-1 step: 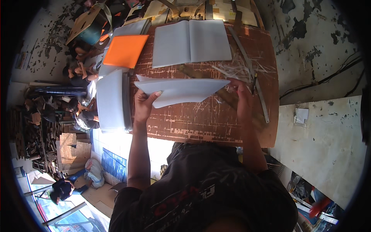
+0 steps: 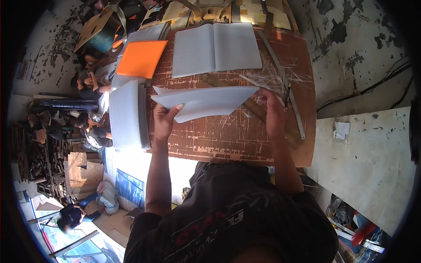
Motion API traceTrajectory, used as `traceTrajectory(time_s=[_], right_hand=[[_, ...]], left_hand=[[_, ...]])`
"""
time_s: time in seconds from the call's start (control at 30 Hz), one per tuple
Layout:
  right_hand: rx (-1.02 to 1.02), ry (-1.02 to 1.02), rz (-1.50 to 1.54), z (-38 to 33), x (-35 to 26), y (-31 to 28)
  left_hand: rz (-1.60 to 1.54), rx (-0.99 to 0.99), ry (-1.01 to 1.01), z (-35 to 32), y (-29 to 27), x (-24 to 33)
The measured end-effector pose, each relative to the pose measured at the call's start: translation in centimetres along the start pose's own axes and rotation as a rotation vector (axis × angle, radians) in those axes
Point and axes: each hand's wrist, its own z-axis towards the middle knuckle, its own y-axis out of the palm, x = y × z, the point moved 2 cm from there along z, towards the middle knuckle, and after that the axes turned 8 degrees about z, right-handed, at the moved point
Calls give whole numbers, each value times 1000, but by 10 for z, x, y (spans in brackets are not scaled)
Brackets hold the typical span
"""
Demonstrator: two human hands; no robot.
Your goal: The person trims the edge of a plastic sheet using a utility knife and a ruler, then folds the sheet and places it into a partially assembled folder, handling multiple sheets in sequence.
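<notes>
Above the near part of the table I hold a thin sheaf of folded white-grey sheets (image 2: 210,104), tilted so its long edge runs left to right. My left hand (image 2: 163,120) grips its left end, thumb on top and fingers underneath. At the right corner my right hand (image 2: 272,111) pinches the edge; its fingertips are partly in shadow. Beyond the sheets lies an open spread of similar white-grey sheets (image 2: 193,51) with a crease down its middle. Left of my left hand stands a thick stack of such sheets (image 2: 126,115).
An orange cover (image 2: 141,59) lies on sheets at the far left of the worn brown table (image 2: 219,142). A long metal ruler (image 2: 296,111), a cutter knife (image 2: 287,94) and loose paper strips (image 2: 272,74) lie at the right. Several people sit on the floor at left.
The sheaf and my right hand have shifted very slightly left. Both hands keep their hold.
</notes>
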Motion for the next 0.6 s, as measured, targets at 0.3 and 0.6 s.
traceTrajectory(time_s=[0.3, 0.6], right_hand=[[-14, 57, 119, 23, 2, 30], [-160, 223, -99, 18, 79, 4]], left_hand=[[-198, -7, -81, -16, 38, -34], [-43, -12, -201, -29, 30, -49]])
